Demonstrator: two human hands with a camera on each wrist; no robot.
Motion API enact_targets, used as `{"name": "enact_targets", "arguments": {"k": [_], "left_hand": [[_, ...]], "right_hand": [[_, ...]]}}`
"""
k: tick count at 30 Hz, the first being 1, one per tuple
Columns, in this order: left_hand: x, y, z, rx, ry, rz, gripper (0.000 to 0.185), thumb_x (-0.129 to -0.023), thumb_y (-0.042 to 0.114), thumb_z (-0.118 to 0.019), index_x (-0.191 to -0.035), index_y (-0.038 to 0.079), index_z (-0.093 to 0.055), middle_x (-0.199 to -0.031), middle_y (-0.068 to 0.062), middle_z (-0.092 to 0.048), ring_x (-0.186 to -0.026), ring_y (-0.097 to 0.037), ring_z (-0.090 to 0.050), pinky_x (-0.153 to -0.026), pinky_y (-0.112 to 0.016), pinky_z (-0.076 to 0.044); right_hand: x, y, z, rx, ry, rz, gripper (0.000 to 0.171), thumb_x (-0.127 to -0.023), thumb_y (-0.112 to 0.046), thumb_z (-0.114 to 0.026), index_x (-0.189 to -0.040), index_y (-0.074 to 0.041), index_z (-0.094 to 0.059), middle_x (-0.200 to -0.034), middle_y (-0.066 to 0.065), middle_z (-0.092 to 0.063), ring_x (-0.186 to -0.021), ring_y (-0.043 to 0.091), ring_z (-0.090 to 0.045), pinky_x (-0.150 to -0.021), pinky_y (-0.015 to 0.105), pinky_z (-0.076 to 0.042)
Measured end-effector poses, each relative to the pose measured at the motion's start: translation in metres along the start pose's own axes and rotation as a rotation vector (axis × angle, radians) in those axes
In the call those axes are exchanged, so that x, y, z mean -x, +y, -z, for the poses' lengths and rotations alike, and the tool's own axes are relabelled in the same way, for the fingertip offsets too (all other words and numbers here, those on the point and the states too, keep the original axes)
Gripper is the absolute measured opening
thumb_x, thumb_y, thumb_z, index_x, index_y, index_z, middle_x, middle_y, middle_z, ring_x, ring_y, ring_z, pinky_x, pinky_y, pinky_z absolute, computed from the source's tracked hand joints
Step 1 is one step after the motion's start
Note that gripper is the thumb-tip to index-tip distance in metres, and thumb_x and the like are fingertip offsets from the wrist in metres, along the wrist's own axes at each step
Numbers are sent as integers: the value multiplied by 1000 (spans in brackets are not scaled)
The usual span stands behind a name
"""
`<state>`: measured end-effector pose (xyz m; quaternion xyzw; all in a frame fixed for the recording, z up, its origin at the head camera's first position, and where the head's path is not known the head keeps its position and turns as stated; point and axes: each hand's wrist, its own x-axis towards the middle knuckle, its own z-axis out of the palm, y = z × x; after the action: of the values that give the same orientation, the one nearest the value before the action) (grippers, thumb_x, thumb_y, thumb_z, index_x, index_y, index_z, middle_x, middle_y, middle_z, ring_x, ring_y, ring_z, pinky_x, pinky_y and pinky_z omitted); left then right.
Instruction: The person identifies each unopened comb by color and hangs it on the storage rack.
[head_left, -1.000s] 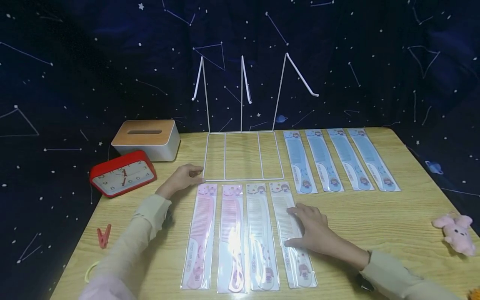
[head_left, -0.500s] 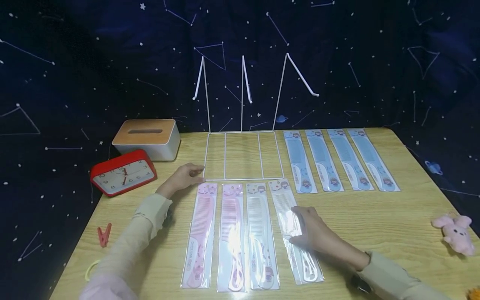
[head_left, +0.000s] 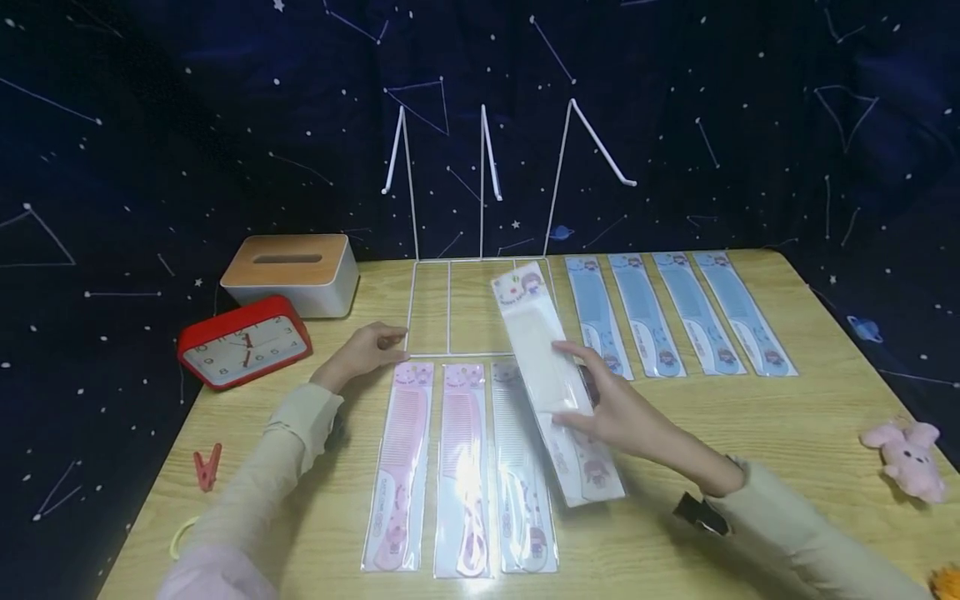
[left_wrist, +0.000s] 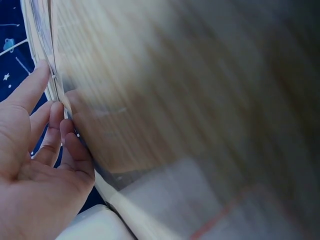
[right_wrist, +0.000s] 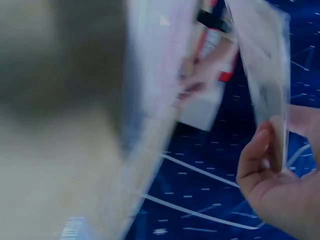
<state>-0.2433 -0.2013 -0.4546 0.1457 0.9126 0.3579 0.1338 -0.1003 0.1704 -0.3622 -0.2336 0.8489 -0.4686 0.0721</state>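
Observation:
My right hand (head_left: pixel 622 408) grips a white comb in a clear packet (head_left: pixel 540 358) by its edges, thumb on one side and fingers on the other. The packet is lifted and tilted, its top over the base of a white wire rack (head_left: pixel 448 308). In the right wrist view this packaged comb (right_wrist: pixel 262 60) appears side-on above curled fingers. My left hand (head_left: pixel 362 350) holds the rack's front left corner between thumb and fingers; in the left wrist view, the left hand's fingertips (left_wrist: pixel 42 70) meet its edge. Two packaged pink combs (head_left: pixel 401 467) and another white one (head_left: pixel 534 542) lie in front.
Several packaged blue combs (head_left: pixel 671 317) lie in a row right of the rack. Three bare hooks (head_left: pixel 491 158) rise from it. A tissue box (head_left: pixel 288 275) and red clock (head_left: pixel 243 342) stand left. A red clip (head_left: pixel 207 467) and pink plush toy (head_left: pixel 909 462) lie near the sides.
My right hand has picked up the rightmost white comb packet from the front row and carried it up and forward to the left. The left hand has stayed at the rack corner.

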Motion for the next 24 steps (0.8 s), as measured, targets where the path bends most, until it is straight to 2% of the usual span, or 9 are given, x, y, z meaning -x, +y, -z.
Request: {"name": "enact_targets", "arguments": {"k": [5,8,12,17,23,24], "left_hand": [[2,2,2,-2,5,-21,52,-88,17,-69,-132,-3,-52,-124,-24,-55,-114,-37,-51,-100,-48,-42],[3,3,1,-27,-1,-47,52,-88,17,-69,-132,-4,-51,-117,-21,-57,-108,-34,-53,-98,-47,-43],[2,6,2,-66,-14,-69,52,-88,18,-68,-132,-4,-51,-106,-16,-57,-96,-27,-50,-91,-43,-45],[2,8,4,-104,-17,-70,53,-88,19,-68,-132,-5,-51,-106,-16,-57,-95,-27,-51,-91,-43,-46],[2,5,3,-91,-17,-77,53,-87,16,-69,-132,-6,-51,-104,-16,-57,-93,-27,-51,-88,-43,-46],[2,5,3,-88,-16,-76,53,-87,16,-69,-132,-6,-51,-104,-16,-57,-93,-27,-51,-87,-42,-47]], "right_hand": [[-44,-36,-3,-112,-35,180,84,-79,9,-69,-146,-9,-23,-126,27,-48,-108,40,-58,-72,30,-57],[-67,-53,-9,-159,-66,227,82,-79,11,-68,-146,-7,-23,-128,28,-47,-106,39,-59,-70,32,-58],[-88,-67,-16,-189,-94,245,81,-81,10,-67,-147,-8,-22,-126,27,-49,-101,35,-60,-65,32,-58],[-105,-75,-19,-142,-97,276,81,-82,7,-68,-147,-9,-22,-128,24,-48,-99,31,-60,-64,30,-58],[-113,-75,-20,-91,-102,210,83,-83,0,-70,-148,-16,-21,-121,22,-51,-88,28,-61,-51,31,-55],[-115,-74,-20,-88,-100,208,83,-83,0,-70,-148,-15,-21,-120,22,-52,-89,28,-61,-53,31,-56]]}}
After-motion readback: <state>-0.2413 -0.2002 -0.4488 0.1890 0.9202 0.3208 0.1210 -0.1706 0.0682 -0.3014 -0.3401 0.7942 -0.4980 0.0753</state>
